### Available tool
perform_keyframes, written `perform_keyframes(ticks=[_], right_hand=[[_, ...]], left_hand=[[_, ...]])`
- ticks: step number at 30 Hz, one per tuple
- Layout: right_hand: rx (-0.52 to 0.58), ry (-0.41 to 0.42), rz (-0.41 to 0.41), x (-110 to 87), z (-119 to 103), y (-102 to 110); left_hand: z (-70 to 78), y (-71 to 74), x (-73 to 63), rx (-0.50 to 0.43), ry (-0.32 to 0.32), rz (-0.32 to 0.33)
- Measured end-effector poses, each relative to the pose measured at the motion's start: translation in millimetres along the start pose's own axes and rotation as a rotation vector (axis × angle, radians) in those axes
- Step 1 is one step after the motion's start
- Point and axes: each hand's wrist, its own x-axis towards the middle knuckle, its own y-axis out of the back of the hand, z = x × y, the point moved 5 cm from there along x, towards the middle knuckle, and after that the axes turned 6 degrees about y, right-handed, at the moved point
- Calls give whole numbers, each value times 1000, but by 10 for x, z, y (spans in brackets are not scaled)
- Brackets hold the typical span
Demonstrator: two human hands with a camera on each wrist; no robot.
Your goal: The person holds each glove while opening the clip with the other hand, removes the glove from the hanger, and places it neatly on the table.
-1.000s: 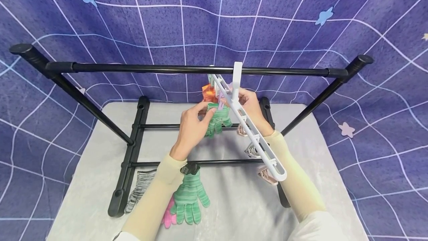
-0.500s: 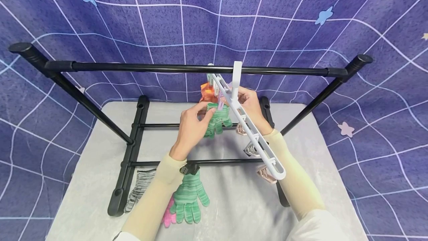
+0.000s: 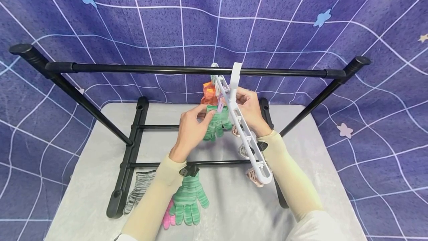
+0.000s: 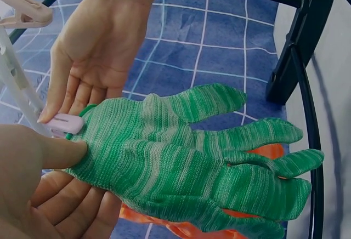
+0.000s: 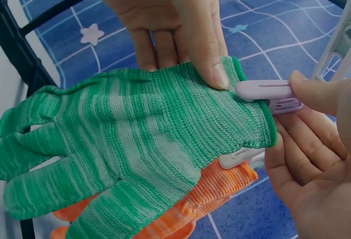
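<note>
My left hand [image 3: 192,127] holds a green striped knit glove [image 5: 131,118] by its cuff, thumb on top and fingers beneath. With thumb and fingers, my right hand [image 3: 251,110] pinches a lilac clothespin [image 5: 266,90], whose tip lies over the cuff's edge in the right wrist view. This clothespin belongs to a white clip hanger [image 3: 246,135] hooked over the black rack's top bar [image 3: 150,68]. Behind the green glove hangs an orange glove [image 3: 208,93]; a pale clip [image 5: 240,158] sits at its cuff in the right wrist view.
Several more clips, such as a pink one [image 3: 255,177], dangle from the hanger's near end. On the grey table [image 3: 234,203] lie a second green glove [image 3: 187,200], a pink glove [image 3: 168,217] and a grey-black striped knit item [image 3: 142,187], partly under the left forearm.
The hanger's near end has swung left and slightly down. Both hands stay at nearly the same place, still holding the green glove and the clothespin.
</note>
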Motion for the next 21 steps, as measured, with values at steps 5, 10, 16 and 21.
perform_keyframes(ticks=[5, 10, 16, 21], right_hand=[[19, -5, 7, 1, 5, 2], [26, -11, 12, -5, 9, 6], [-3, -9, 11, -6, -7, -2], [-28, -14, 15, -3, -22, -14]], left_hand=[[-15, -4, -11, 4, 14, -8], [-46, 0, -28, 6, 25, -19], [-75, 2, -53, 10, 28, -31], [-98, 10, -78, 20, 26, -32]])
